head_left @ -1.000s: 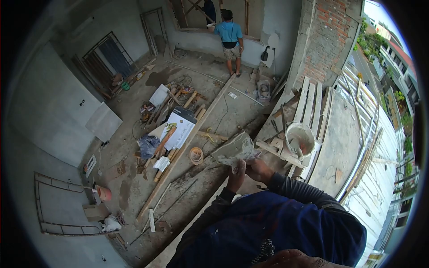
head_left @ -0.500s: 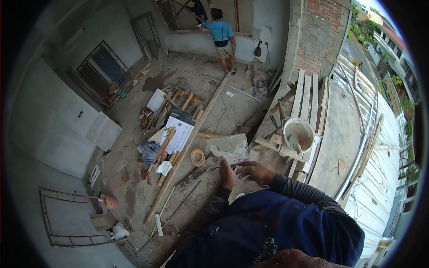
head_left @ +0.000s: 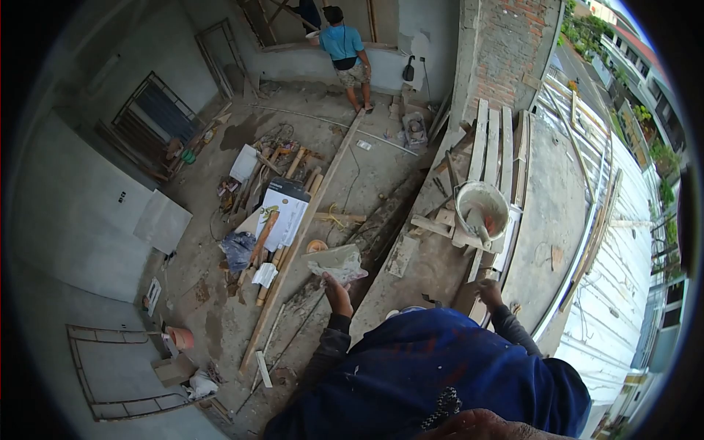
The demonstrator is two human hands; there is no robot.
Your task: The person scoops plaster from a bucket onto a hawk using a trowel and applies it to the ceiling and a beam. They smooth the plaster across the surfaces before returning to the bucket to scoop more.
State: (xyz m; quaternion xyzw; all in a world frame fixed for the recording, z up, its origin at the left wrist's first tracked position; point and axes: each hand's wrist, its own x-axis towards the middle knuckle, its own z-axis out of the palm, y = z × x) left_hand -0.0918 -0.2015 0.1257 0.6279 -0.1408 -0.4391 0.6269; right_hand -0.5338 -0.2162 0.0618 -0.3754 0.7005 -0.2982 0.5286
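Observation:
My left hand grips the lower edge of a flat grey board, which has pale wet plaster at its right end. My right hand is well off to the right, below a round bucket with grey mix and a reddish thing inside. The fingers of my right hand look curled, but whatever may be in them is too small to make out. The bucket stands on a wooden plank support.
A long wooden beam runs across the floor beside a pile of bamboo and a printed carton. An orange tub sits behind the board. A person in a blue shirt stands at the far wall opening. Metal roofing lies right.
My right hand has moved away from the board toward the right, below the bucket. My left hand and the board have shifted left. The far person's raised arm is lower.

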